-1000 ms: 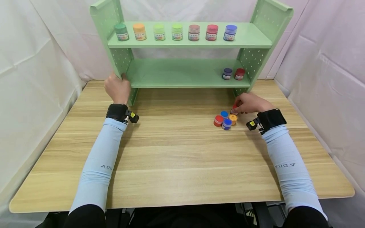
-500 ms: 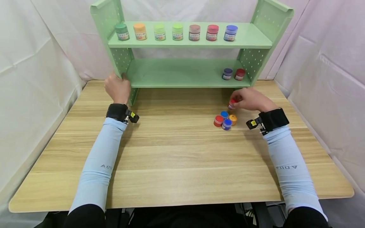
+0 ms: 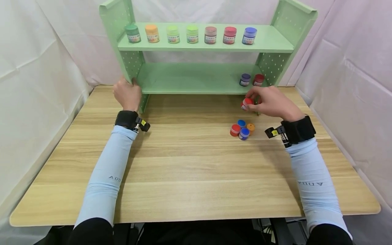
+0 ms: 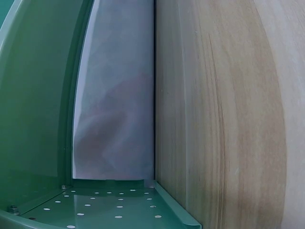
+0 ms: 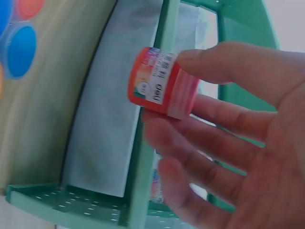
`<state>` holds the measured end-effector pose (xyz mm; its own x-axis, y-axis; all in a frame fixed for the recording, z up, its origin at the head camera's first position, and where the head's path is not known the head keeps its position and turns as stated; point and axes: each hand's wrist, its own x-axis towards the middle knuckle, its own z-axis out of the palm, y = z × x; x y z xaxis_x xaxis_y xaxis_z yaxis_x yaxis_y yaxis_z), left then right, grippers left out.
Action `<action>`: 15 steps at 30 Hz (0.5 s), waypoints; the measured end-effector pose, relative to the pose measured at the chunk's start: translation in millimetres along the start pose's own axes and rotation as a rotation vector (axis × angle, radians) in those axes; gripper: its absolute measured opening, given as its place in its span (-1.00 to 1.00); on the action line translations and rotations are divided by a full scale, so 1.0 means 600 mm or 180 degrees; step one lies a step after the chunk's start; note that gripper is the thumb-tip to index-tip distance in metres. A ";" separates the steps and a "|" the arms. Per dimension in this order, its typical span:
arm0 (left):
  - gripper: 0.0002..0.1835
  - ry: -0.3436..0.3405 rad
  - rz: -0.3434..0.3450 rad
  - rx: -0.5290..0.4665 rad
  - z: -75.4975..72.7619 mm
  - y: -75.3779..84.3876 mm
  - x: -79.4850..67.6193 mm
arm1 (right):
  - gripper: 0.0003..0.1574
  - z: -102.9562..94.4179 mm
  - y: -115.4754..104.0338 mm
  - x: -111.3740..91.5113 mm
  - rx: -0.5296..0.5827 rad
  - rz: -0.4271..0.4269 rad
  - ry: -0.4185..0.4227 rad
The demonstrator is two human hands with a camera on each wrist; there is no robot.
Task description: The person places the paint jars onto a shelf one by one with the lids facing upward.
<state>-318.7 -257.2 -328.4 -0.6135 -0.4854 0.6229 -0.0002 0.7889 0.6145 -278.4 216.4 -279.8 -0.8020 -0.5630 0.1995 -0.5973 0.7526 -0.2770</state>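
Observation:
My right hand (image 3: 274, 102) pinches a small red paint jar (image 3: 246, 103) between thumb and fingers, just in front of the lower shelf's right end. The right wrist view shows that jar (image 5: 155, 81) tipped on its side, its printed label facing the camera. At the far left, my left hand (image 3: 127, 95) grips the front edge of the green shelf's side panel (image 3: 117, 42); most of its fingers are hidden. A purple jar (image 3: 245, 80) and a dark red jar (image 3: 258, 80) stand at the right of the lower shelf.
Several jars cluster on the wooden table (image 3: 183, 170) below the right hand: red (image 3: 235, 130), blue (image 3: 244, 133), another blue (image 3: 241, 123) and orange (image 3: 250, 128). Along the upper shelf (image 3: 202, 47) stands a row of several jars. White cloth (image 3: 352, 85) hangs around the table.
My right hand has lifted the red jar off the table, away from the cluster and up toward the lower shelf. My left hand stays on the side panel.

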 end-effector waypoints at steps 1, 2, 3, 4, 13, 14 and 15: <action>-0.70 -0.0005 0.0007 0.0019 0.000 0.001 0.000 | -0.59 -0.003 -0.004 0.000 -0.0017 -0.0027 0.0055; -0.70 -0.0011 0.0013 0.0018 0.000 0.002 0.000 | -0.61 -0.008 -0.008 0.001 -0.0030 -0.0054 0.0116; -0.70 -0.0017 0.0015 0.0016 0.001 0.002 0.000 | -0.62 -0.012 -0.011 0.002 -0.0045 -0.0091 0.0180; -0.70 -0.0018 0.0014 0.0014 0.001 0.003 0.000 | -0.62 -0.017 -0.015 0.005 -0.0054 -0.0128 0.0237; -0.71 0.0020 0.0021 0.0046 -0.001 0.001 0.000 | -0.67 -0.062 -0.046 0.056 -0.0364 -0.0286 0.0481; -0.70 0.0017 0.0017 0.0037 -0.001 0.000 0.000 | -0.68 -0.064 -0.046 0.063 -0.0349 -0.0285 0.0445; -0.71 0.0018 0.0026 0.0035 0.000 0.000 -0.001 | -0.68 -0.067 -0.046 0.069 -0.0342 -0.0286 0.0407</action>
<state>-318.2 -257.1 -328.7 -0.6090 -0.4810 0.6307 -0.0038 0.7969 0.6041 -295.5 185.8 -226.2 -0.7356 -0.5868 0.3386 -0.6582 0.7373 -0.1522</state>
